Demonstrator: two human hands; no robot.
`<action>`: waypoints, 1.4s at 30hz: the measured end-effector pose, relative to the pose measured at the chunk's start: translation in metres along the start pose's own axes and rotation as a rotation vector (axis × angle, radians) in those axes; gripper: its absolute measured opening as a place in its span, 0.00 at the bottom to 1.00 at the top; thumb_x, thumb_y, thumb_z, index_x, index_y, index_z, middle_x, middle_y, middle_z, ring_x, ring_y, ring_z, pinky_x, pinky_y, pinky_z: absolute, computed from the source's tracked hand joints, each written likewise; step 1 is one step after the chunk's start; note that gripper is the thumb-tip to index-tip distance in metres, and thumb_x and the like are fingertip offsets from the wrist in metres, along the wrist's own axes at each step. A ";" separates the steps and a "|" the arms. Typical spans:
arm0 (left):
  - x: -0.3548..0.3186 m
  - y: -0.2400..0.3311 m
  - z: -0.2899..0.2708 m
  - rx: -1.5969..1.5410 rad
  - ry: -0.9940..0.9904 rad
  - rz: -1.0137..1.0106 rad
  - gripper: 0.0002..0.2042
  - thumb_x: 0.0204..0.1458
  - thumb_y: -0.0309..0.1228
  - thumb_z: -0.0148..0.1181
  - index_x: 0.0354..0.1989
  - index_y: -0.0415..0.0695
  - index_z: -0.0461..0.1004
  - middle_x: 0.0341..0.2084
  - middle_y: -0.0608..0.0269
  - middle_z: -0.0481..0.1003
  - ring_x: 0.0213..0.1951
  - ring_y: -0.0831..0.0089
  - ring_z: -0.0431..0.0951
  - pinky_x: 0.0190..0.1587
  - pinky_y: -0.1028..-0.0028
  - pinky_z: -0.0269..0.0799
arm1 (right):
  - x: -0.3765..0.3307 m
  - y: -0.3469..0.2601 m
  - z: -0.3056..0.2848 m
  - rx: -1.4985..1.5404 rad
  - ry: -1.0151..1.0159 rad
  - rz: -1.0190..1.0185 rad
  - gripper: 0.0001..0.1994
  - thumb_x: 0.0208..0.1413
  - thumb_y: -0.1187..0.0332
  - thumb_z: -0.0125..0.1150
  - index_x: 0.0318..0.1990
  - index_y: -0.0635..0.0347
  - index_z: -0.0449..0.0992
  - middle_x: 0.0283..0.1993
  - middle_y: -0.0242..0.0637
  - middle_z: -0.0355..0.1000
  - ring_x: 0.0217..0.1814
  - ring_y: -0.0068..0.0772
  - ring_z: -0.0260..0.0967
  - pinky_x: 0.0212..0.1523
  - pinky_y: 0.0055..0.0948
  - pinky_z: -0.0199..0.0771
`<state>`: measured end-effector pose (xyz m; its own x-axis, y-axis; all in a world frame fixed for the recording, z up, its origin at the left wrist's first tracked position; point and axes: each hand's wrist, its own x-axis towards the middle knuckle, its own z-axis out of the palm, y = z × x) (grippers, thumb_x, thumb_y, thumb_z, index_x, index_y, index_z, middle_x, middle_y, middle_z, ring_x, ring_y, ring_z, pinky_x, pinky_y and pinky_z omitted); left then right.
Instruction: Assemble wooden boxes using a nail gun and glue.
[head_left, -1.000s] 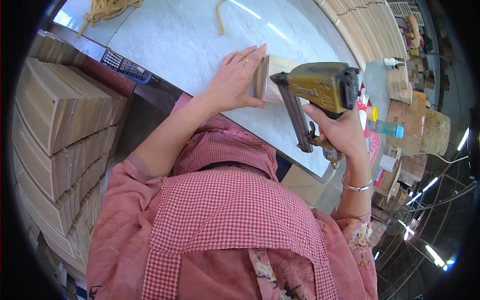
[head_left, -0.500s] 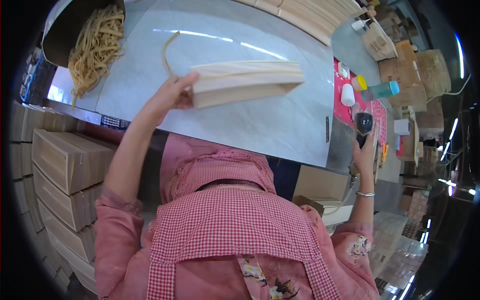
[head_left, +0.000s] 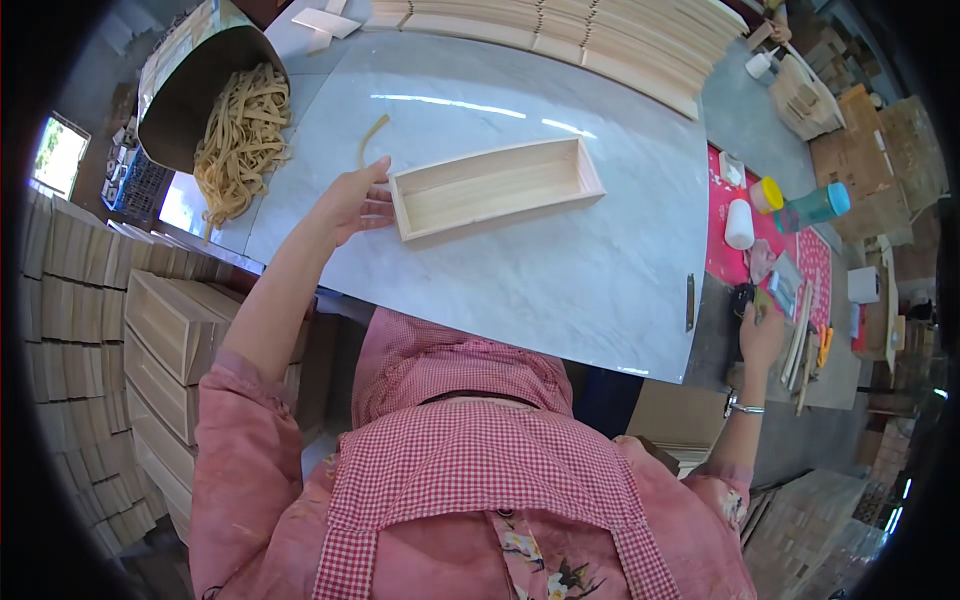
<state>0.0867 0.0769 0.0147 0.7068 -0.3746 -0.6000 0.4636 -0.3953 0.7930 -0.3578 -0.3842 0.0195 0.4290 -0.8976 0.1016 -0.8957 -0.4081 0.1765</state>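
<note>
Pale marble worktop (head_left: 560, 280) in a wood workshop.
Left hand (head_left: 350, 200), fingers spread, steadies the long open-topped pale wooden box (head_left: 495, 187) by its end; right hand (head_left: 762, 335) rests beside dark tool (head_left: 742, 298), grip unclear.

Open wooden tray (head_left: 495, 187) lies flat on marble table (head_left: 560, 270).

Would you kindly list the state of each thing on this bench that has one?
wooden box: open side up, empty, lying flat
left hand: open, touching the box end
right hand: at the bench's right edge, grip unclear
bin: tipped, strips spilling out
bottle: capped, on its side
</note>
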 end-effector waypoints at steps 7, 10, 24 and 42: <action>0.014 0.005 0.002 -0.313 -0.010 -0.140 0.19 0.59 0.39 0.67 0.47 0.35 0.75 0.40 0.50 0.75 0.38 0.66 0.78 0.43 0.70 0.77 | 0.051 -0.225 -0.030 1.176 -0.353 -0.342 0.17 0.67 0.56 0.57 0.35 0.63 0.78 0.28 0.31 0.71 0.28 0.21 0.66 0.29 0.20 0.68; 0.017 0.005 0.004 -0.360 -0.001 -0.175 0.18 0.59 0.38 0.67 0.47 0.35 0.75 0.39 0.50 0.76 0.38 0.66 0.77 0.43 0.71 0.77 | 0.073 -0.307 -0.034 1.073 -0.492 -0.339 0.27 0.65 0.47 0.52 0.33 0.68 0.79 0.31 0.43 0.76 0.32 0.34 0.74 0.35 0.30 0.75; 0.002 0.003 0.008 -0.532 -0.014 -0.169 0.13 0.62 0.37 0.63 0.43 0.38 0.75 0.27 0.64 0.72 0.27 0.77 0.71 0.35 0.76 0.74 | 0.067 -0.367 -0.022 0.760 -0.425 -0.346 0.38 0.64 0.42 0.39 0.42 0.78 0.79 0.45 0.64 0.78 0.47 0.61 0.76 0.52 0.46 0.74; -0.006 -0.019 0.030 -0.453 0.029 -0.013 0.14 0.63 0.40 0.63 0.38 0.39 0.74 0.26 0.66 0.70 0.25 0.80 0.67 0.29 0.79 0.68 | 0.077 -0.361 -0.013 0.810 -0.347 -0.345 0.35 0.64 0.42 0.44 0.37 0.75 0.81 0.41 0.58 0.79 0.44 0.53 0.75 0.53 0.43 0.73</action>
<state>0.0577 0.0618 0.0006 0.7109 -0.3461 -0.6122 0.6552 0.0095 0.7554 -0.0001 -0.3042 -0.0239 0.7431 -0.6522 -0.1498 -0.5910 -0.5346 -0.6041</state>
